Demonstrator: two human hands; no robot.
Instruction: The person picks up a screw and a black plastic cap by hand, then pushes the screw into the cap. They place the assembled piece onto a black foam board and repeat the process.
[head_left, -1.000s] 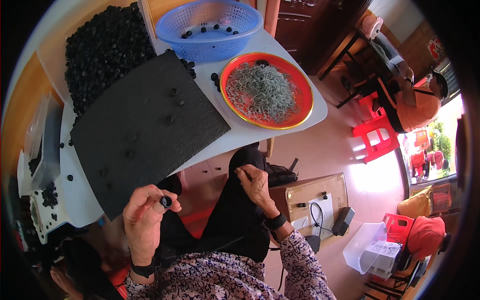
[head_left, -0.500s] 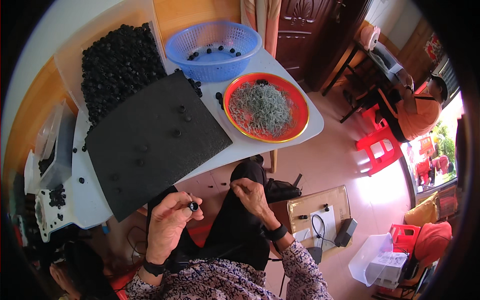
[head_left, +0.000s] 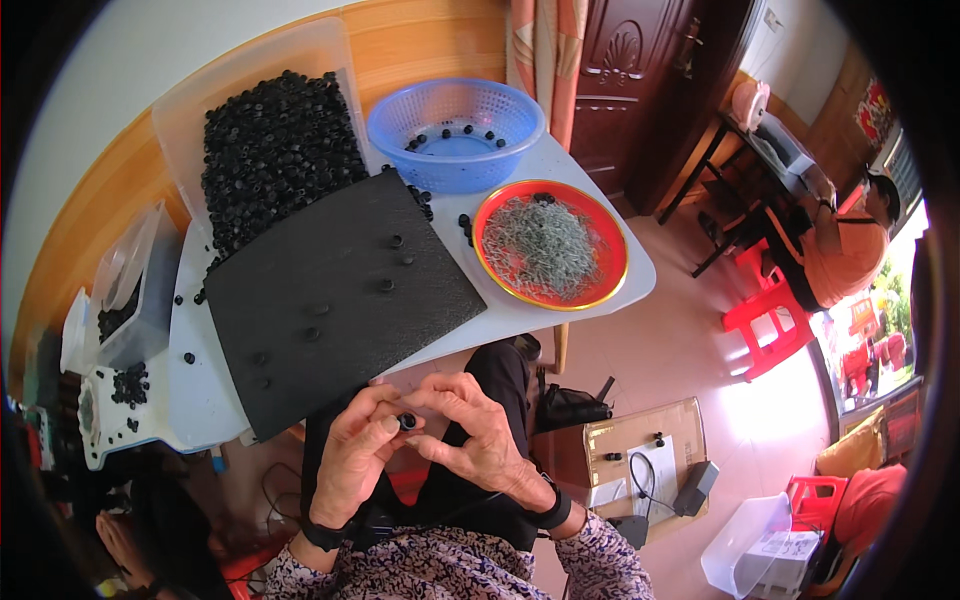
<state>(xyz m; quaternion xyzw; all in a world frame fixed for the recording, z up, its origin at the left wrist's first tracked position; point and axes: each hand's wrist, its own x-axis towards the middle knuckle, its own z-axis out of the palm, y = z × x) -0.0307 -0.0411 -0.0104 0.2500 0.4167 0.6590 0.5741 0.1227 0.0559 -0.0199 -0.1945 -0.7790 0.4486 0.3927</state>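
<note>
My left hand (head_left: 351, 452) is closed on a small black round cap (head_left: 407, 422), its hollow end facing up between thumb and fingers. Close against it on the right is my right hand (head_left: 470, 432), its thumb and fingertips apart around the cap. Nothing shows between the right fingers. Both hands are above my lap, in front of a black sheet (head_left: 340, 300) with several similar caps on it. On the table (head_left: 420, 362), a red plate with a gold rim (head_left: 615, 285) carries a heap of thin, greyish metal-looking pieces (head_left: 548, 245) and a few black caps.
A clear bin (head_left: 178, 135) full of black caps stands at the back left. Beside it is a blue perforated basket (head_left: 455, 175) with several caps. A clear box (head_left: 140, 285) is at the far left. A cardboard box (head_left: 675, 425) sits right; another person (head_left: 845, 250) sits farther off.
My right hand has moved left to meet the left hand at the cap, and its pinched fingers have spread. The view has shifted slightly.
</note>
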